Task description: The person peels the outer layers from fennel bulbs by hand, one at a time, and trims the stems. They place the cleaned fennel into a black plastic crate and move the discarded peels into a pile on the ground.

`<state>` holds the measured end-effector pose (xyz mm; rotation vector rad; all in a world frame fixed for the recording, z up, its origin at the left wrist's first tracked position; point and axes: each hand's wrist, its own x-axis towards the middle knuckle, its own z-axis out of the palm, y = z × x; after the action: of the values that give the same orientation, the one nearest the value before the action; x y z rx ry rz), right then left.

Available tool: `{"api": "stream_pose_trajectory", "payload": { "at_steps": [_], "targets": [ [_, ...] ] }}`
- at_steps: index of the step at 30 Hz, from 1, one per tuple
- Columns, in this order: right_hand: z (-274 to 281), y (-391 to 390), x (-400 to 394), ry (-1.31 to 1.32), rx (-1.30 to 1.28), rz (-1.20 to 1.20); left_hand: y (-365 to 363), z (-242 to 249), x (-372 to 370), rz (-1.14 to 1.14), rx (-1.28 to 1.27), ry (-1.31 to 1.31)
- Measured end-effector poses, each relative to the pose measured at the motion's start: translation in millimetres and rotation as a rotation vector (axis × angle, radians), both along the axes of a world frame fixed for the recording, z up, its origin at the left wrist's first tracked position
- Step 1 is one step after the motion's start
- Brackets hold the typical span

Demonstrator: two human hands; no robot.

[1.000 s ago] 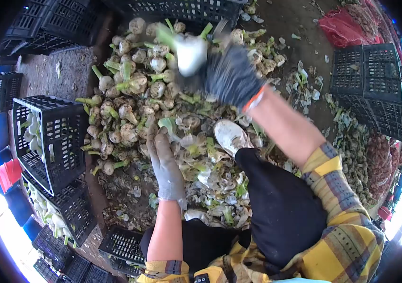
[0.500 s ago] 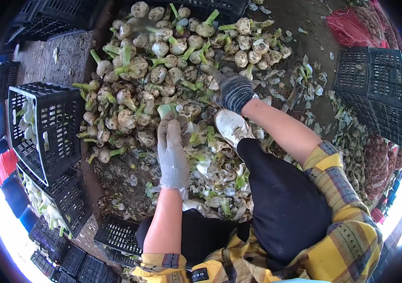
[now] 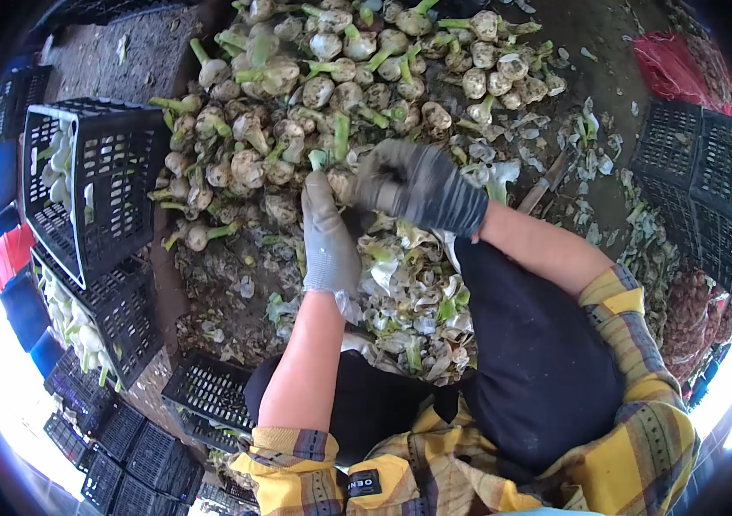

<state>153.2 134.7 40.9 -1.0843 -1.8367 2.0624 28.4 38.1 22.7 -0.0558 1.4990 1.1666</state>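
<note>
My left hand, in a pale glove, is closed at the near edge of the pile of dirty bulbs with thick green stalks. Its fingers hold a soil-stained bulb, partly hidden between my hands. A short pale-green stalk end sticks up beyond the left fingertips. Against the bulb's right side, my right hand, in a grey striped glove, has its fingers curled. Motion blurs those fingers, and whatever is inside them is hidden. Loose papery peels cover the ground below both hands.
A black crate with white bulbs stands tilted at left. Another crate below it holds cleaned bulbs with green ends. Stacked black crates and a red net bag are at right. A low crate sits by my left knee.
My right hand has come back from the pile toward my left hand, and a bulb now shows between them. The camera view has shifted, so the pile appears higher.
</note>
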Motion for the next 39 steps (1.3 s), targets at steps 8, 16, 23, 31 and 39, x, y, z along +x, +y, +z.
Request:
{"api": "stream_pose_trajectory", "payload": {
  "at_steps": [8,16,23,31,39],
  "targets": [
    [-39.9,6.2,-4.2,-0.003,0.129,-0.047,-2.7,1.4,12.2,0.016,0.288,0.443],
    [-25.6,9.8,5.5,0.036,-0.136,0.048,-9.2,-15.7,5.0,-0.090,0.354,0.587],
    [-7.2,5.6,20.9,-0.033,-0.189,0.475,-1.4,-4.2,-21.9,0.175,0.092,0.165],
    [-38.7,-0.7,3.6,0.047,0.109,-0.029,-5.8,-16.1,-17.3,0.128,0.120,0.398],
    [-30.8,8.0,-12.4,-0.031,-0.170,0.050,-0.2,-3.8,5.4,0.014,0.324,0.600]
  ]
}}
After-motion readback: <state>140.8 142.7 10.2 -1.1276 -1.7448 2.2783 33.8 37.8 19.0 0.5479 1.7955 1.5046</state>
